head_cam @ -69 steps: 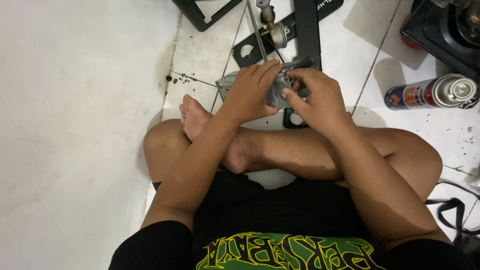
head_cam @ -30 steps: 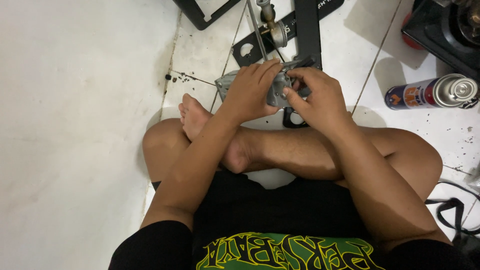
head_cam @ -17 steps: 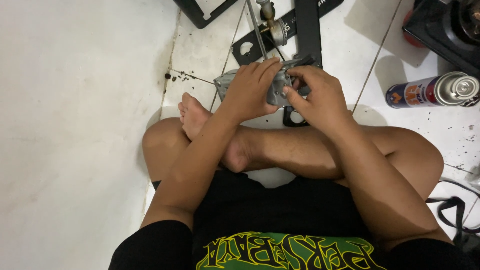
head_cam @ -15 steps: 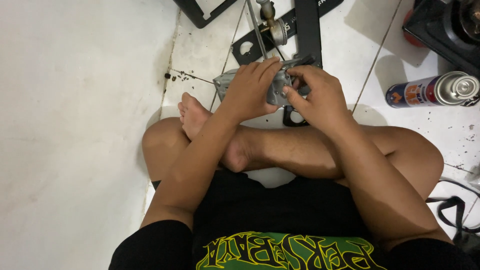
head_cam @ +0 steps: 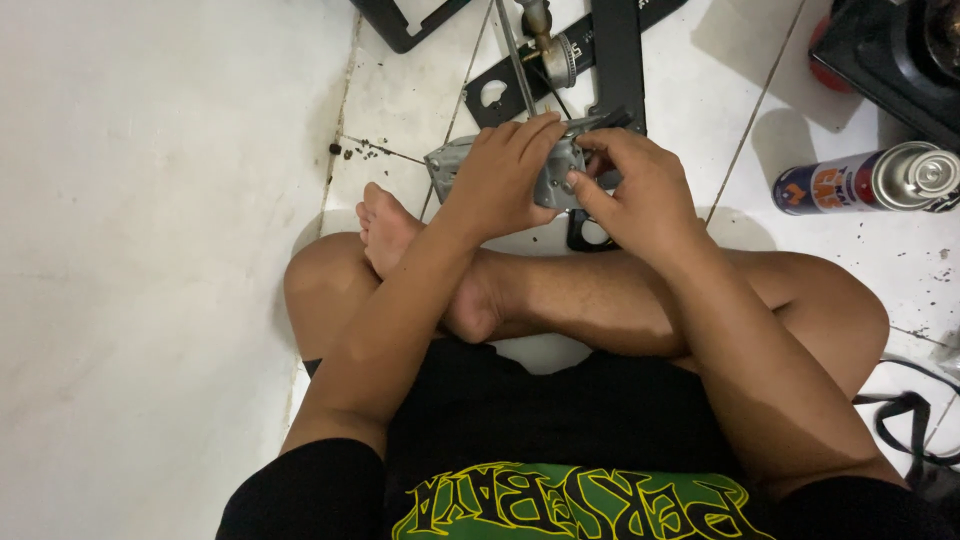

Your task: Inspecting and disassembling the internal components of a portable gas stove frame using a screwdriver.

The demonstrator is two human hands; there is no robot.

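I grip the small grey metal part just above my crossed ankle with my left hand over its left end, while my right hand pinches its right end.

2 bare hands, left and right; 1 grey metal part; 1 blue-and-orange spray can; 2 black metal brackets.

Head camera, straight down (close) over lap.
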